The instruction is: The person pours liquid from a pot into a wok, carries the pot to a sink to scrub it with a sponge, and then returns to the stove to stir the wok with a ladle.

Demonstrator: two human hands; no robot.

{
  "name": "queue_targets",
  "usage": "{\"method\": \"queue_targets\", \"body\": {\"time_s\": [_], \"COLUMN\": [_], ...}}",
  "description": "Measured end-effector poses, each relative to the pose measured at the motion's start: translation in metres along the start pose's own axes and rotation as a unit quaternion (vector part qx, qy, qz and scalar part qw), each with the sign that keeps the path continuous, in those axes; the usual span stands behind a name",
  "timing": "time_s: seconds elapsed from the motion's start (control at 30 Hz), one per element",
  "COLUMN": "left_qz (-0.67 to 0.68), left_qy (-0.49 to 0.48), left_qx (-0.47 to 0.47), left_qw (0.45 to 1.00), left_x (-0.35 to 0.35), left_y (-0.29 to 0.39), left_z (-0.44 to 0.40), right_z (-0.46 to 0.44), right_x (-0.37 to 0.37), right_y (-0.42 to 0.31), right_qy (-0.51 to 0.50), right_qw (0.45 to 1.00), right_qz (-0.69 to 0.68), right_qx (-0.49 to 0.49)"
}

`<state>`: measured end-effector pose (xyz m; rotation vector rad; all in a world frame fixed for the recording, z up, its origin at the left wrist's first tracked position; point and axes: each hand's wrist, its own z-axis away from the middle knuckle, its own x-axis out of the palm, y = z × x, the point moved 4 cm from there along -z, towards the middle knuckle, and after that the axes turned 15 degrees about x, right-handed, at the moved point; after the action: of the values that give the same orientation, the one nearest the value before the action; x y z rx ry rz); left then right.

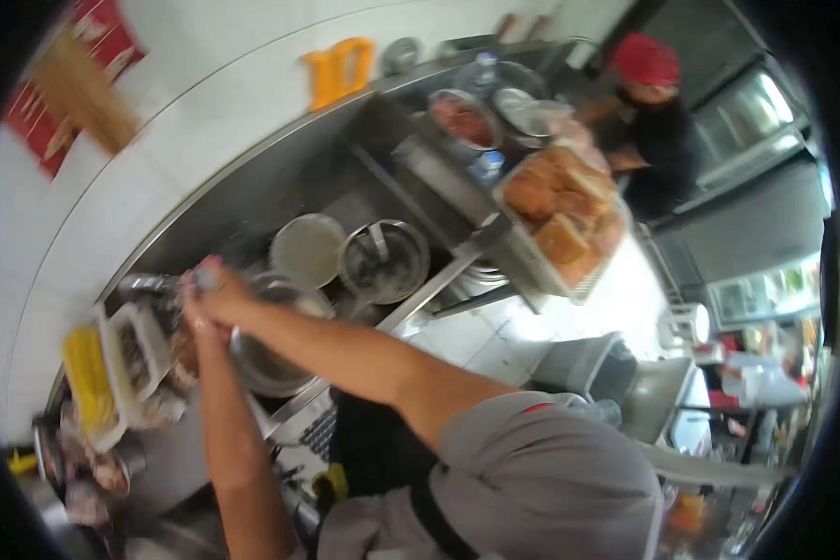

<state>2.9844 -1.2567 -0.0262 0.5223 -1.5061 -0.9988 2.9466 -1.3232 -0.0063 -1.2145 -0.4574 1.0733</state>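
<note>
White-tiled kitchen wall [219, 51], upper L of frame. Mid-L, bare hands [211, 293] pressed together, can't tell if holding anything; might tip nearby white rect. plastic tub [113, 362] if jerked.

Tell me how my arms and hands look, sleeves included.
Your left hand and right hand are ungloved, and both forearms are uncovered. On the right arm, the grey sleeve is short, with a small red mark. A black strap crosses the grey top. Blur hides finer detail.
</note>
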Motion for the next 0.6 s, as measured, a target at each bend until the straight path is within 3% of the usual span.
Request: {"method": "queue_targets", "body": {"time_s": [0.03, 0.07, 0.1, 0.13, 0.17, 0.2, 0.23, 0.3, 0.37, 0.47, 0.5, 0.6], "left_qz": [0.079, 0.157, 0.133, 0.243, 0.278, 0.208, 0.221, 0.240, 0.228, 0.167, 0.154, 0.048], "left_qy": [-0.031, -0.059, -0.014, -0.073, -0.079, -0.056, -0.121, -0.090, -0.035, 0.062, 0.081, 0.087], "left_qx": [-0.064, -0.119, -0.075, -0.175, -0.181, -0.133, -0.143, -0.149, -0.159, -0.150, -0.134, -0.113], "left_qw": [0.994, 0.979, 0.988, 0.951, 0.940, 0.967, 0.957, 0.955, 0.960, 0.973, 0.976, 0.989], "left_x": [-0.013, -0.032, -0.027, -0.030, -0.020, -0.025, -0.017, -0.029, -0.030, -0.016, -0.010, -0.014], "left_y": [-0.012, -0.020, -0.012, -0.025, -0.020, -0.026, -0.017, -0.030, -0.041, -0.037, -0.035, -0.037], "left_z": [-0.009, -0.020, -0.013, -0.020, -0.008, -0.013, -0.004, -0.009, -0.006, 0.002, 0.002, 0.002], "right_z": [-0.001, -0.001, -0.003, -0.007, -0.011, -0.016, -0.025, -0.030, -0.022, -0.025, -0.022, -0.030], "right_x": [0.003, 0.013, 0.021, 0.025, 0.029, 0.032, 0.036, 0.029, 0.008, 0.001, -0.006, -0.028], "right_y": [0.003, 0.011, 0.024, 0.032, 0.041, 0.045, 0.055, 0.055, 0.034, 0.018, 0.011, 0.011], "right_qy": [-0.034, -0.046, -0.059, -0.062, -0.065, -0.057, -0.038, -0.045, -0.101, 0.055, 0.064, 0.094], "right_qw": [0.999, 0.998, 0.994, 0.993, 0.992, 0.996, 0.995, 0.996, 0.985, 0.976, 0.960, 0.935], "right_qz": [0.031, -0.021, -0.070, -0.078, -0.085, -0.056, -0.081, -0.047, 0.074, 0.212, 0.261, 0.315], "right_qx": [0.010, 0.031, 0.054, 0.058, 0.062, 0.043, 0.039, 0.063, 0.115, 0.014, -0.079, -0.134]}}
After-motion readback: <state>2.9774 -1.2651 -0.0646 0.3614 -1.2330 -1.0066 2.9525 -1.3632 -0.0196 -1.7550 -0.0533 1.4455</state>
